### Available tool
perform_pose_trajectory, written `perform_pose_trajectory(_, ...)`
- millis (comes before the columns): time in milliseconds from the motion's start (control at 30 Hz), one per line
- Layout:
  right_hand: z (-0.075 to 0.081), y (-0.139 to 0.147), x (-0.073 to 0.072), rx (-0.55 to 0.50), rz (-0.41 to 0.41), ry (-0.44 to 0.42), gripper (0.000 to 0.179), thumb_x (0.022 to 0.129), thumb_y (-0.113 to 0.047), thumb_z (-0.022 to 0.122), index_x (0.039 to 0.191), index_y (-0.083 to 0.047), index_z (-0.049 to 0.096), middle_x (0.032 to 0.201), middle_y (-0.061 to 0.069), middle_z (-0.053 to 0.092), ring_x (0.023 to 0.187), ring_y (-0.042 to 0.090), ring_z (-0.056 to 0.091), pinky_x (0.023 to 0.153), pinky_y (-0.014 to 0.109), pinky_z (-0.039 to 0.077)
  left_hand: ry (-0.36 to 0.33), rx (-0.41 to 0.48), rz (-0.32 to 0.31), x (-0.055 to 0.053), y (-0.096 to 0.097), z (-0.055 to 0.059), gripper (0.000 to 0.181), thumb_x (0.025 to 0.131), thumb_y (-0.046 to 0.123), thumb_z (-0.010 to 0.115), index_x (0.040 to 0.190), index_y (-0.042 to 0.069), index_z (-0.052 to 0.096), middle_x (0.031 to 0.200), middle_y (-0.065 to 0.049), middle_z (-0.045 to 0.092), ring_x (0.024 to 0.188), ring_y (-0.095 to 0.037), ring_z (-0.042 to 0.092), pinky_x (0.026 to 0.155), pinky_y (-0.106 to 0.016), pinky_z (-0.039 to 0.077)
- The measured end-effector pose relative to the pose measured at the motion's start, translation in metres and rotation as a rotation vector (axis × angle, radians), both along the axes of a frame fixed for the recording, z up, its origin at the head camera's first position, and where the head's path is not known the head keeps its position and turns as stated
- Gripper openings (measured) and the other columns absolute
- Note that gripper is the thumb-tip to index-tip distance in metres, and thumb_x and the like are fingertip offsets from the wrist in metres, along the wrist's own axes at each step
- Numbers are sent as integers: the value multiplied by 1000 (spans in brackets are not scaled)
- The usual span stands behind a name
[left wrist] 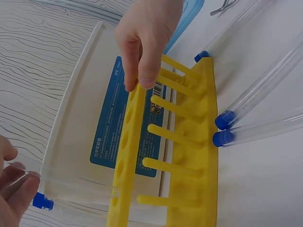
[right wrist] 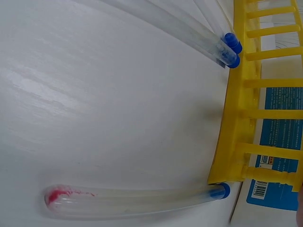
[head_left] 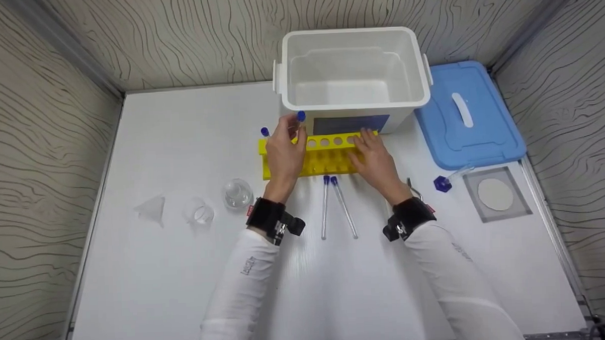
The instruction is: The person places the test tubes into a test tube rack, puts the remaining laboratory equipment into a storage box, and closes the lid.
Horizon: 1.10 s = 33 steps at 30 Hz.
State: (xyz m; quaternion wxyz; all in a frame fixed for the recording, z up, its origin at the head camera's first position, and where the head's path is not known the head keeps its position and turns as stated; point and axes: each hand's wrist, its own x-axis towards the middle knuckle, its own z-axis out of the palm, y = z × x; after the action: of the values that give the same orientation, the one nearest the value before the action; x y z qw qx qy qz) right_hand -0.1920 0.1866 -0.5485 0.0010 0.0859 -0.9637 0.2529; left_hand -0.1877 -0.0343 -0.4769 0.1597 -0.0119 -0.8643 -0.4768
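A yellow test tube rack [head_left: 327, 161] stands in front of the white box. My left hand [head_left: 286, 153] pinches a blue-capped test tube [head_left: 301, 116] near its cap; in the left wrist view its lower end is at a hole of the rack's top bar. Another capped tube [head_left: 264, 132] stands at the rack's left end. With thumb and fingers, my right hand [head_left: 375, 160] grips the top bar near its right end. Two capped tubes [head_left: 325, 209] [head_left: 345, 209] lie before the rack. In the right wrist view, a tube with red residue [right wrist: 128, 202] lies by the rack's end.
Behind the rack is an open white box [head_left: 350, 108], its blue lid [head_left: 467, 129] to the right. A funnel [head_left: 153, 210], a small beaker [head_left: 201, 214] and a round glass vessel [head_left: 237, 195] stand left. At right are a purple-based cylinder [head_left: 442, 183] and a grey square [head_left: 517, 192] bearing a white disc.
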Motion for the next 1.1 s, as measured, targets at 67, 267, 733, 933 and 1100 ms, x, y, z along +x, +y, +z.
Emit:
perform_pose_trajectory(67,0,0,0,-3,-2,-5,53,101,-32,55,145,-4,49,160,22,32,151,38,28,124,53,24,-2,-7,-8,0,0,-2,31,98,22,62,126,8,59,123,-8,71,113,-19,69,98,-29,55)
perform_pose_trajectory(267,0,0,1,3,0,-17,54,101,-34,54,146,-5,48,160,21,32,151,37,27,125,52,22,11,-56,-13,0,-1,-8,28,97,19,63,123,8,61,120,-9,73,111,-20,71,96,-27,56)
perform_pose_trajectory(733,0,-1,1,15,16,-6,55,101,-33,54,145,-2,47,159,22,32,151,38,28,126,50,20,-71,-141,9,-1,0,-19,30,98,25,61,124,11,61,124,-5,72,115,-20,69,98,-28,55)
perform_pose_trajectory(933,0,0,0,14,12,-22,54,101,-33,53,146,-3,47,160,22,31,151,38,27,125,51,21,-85,-182,-6,-2,-1,-26,31,97,23,62,126,11,60,126,-6,71,115,-21,69,97,-29,56)
perform_pose_trajectory(1100,1,0,1,8,2,-29,54,101,-33,54,146,-4,47,160,21,31,151,38,27,125,52,21,-103,-178,0,-4,-3,-33,28,96,18,64,122,10,62,120,-9,74,109,-22,72,94,-29,57)
